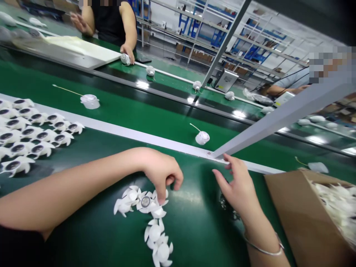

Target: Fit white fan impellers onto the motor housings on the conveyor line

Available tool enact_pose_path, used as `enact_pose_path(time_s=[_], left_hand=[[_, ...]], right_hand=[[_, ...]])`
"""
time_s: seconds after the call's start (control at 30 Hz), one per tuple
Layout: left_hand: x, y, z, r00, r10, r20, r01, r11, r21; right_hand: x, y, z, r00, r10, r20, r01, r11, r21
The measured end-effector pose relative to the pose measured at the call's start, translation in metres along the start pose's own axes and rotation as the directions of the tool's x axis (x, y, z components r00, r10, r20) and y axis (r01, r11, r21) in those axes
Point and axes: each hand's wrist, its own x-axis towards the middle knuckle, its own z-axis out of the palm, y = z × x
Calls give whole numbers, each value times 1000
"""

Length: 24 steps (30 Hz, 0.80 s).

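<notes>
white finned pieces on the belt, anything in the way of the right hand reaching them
The left hand sits over the upper white finned plastic pieces, partly between them and the right hand. Toward the lower pieces, only green belt lies between.

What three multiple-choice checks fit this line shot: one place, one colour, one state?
1. Where is the metal bangle?
A. Lying on the belt
B. On the right wrist
C. On the left wrist

2. What colour is the nearest conveyor belt?
A. Blue
B. Grey
C. Green

3. What state is the cardboard box in?
A. Open, full of white finned plastic pieces
B. Taped shut
C. Upside down

Answers:
1 B, it circles that wrist.
2 C, green shows around the hands.
3 A, the pieces fill its open top.
</notes>
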Motion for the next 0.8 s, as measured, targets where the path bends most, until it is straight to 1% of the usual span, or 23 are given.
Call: enact_pose_path(time_s=[0.03,0.07,0.13,0.17,0.2,0.27,0.33,0.4,0.5,0.6,0.7,0.77,0.8], left_hand=[[4,1,3,999,21,26,-20,1000,-4],[6,2,5,999,19,46,-19,1000,5],[8,4,8,998,-33,51,30,997,66],[8,6,9,997,-60,43,55,993,100],[7,8,10,997,-73,33,68,990,127],[5,11,11,999,-52,4,51,986,160],[4,12,11,1000,-6,-31,11,986,164],[5,10,11,999,28,-44,-21,989,149],[8,4,7,999,41,-35,-38,995,97],[12,-3,3,987,120,-106,-115,992,59],[18,-12,1,947,235,-219,-237,971,18],[23,-18,3,894,292,-339,-304,953,20],[26,-21,5,855,317,-409,-326,944,50]], right_hand=[[0,6,-7,998,25,55,-27,999,23],[-1,12,-15,989,38,140,-45,998,47],[-3,18,-26,945,38,324,-69,994,85],[-4,18,-30,919,37,393,-81,992,94],[-5,17,-32,897,35,441,-89,991,101],[-7,12,-33,865,15,502,-85,989,117],[-8,7,-32,850,-9,527,-60,992,114],[-9,3,-30,848,-24,530,-20,997,79],[-12,2,-27,857,-28,514,41,999,-14],[-16,4,-23,869,-29,495,92,990,-103],[-17,3,-19,867,-21,497,115,980,-159],[-17,2,-17,866,-10,500,122,974,-192],[-17,1,-16,867,-8,498,124,971,-202]])
